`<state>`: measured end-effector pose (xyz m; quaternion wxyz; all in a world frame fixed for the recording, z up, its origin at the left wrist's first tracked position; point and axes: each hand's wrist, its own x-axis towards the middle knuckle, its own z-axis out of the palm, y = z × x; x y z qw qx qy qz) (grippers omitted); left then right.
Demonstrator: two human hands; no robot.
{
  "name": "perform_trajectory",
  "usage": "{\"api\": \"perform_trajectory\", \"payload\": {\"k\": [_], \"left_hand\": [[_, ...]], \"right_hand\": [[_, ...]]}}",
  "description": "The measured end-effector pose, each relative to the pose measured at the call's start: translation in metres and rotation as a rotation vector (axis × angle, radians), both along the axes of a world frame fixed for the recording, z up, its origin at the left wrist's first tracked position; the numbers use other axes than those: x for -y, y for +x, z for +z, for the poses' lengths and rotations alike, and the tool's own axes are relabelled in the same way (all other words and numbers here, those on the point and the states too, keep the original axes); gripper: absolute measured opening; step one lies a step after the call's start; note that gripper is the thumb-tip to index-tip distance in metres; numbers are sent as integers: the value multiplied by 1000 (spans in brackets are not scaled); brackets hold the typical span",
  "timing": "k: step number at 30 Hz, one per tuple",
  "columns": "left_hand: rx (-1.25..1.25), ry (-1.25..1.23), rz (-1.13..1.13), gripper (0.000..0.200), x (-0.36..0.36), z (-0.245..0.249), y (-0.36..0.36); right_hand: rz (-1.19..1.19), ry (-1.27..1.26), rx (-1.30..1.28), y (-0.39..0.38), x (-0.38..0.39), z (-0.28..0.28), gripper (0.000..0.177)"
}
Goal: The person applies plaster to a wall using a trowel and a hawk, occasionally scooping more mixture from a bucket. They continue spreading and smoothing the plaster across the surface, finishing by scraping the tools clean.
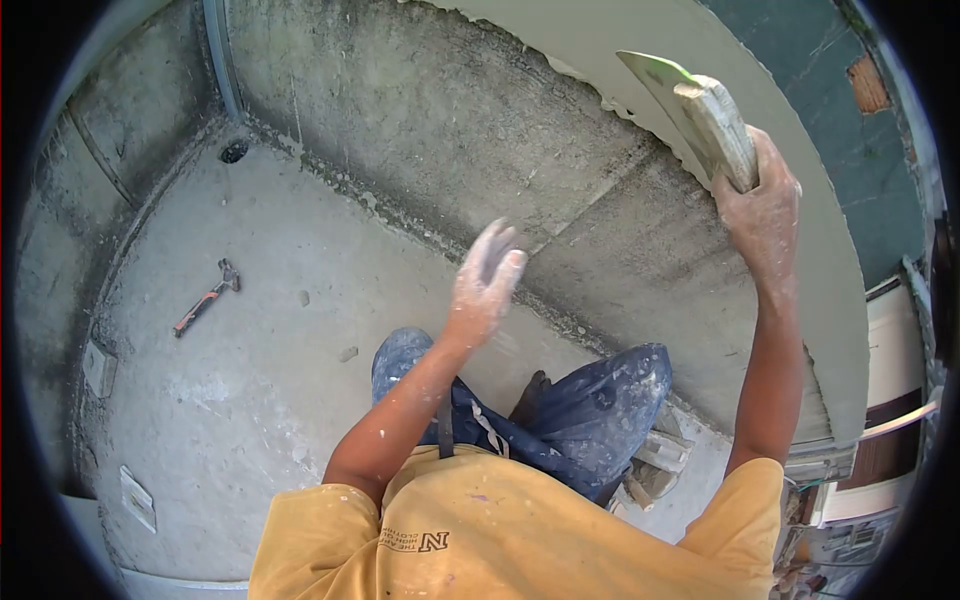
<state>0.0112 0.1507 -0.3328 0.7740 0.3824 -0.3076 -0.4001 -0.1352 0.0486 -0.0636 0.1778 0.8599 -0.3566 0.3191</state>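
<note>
At far right, the right hand is wrapped round the wooden handle of the trowel, probably keeping fingers off the plaster; blade contact unclear. Left hand mid-scene, half open, looks empty, likely balancing. Hammer lies left, clear of feet.

Trowel handle, right: wood, rough, matt | plaster band, right: smooth, matt | wall, far: rough to my eye | hammer head, left: dark metal | shirt, near: matt cloth
</note>
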Motion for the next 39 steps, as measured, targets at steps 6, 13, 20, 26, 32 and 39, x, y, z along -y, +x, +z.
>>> {"api": "perform_trajectory", "payload": {"k": [6, 13, 20, 26, 32, 39], "left_hand": [[75, 603, 423, 53, -89, -257, 81], [224, 1036, 544, 56, -205, -337, 90], [654, 1437, 476, 66, -250, -358, 77], [731, 1592, 331, 74, -249, -376, 62], [748, 1572, 329, 76, -252, -389, 67], [717, 1532, 393, 75, -252, -385, 64]], "right_hand": [[-8, 162, -115, -4, 35, 15, 35], [-20, 178, -172, -11, 86, 10, 34], [1, 15, -114, -26, 70, 66, 33], [-45, 112, -219, -30, 70, 7, 36], [-30, -31, -188, -27, 83, 33, 36], [11, 80, -166, -24, 59, 36, 34]]}}
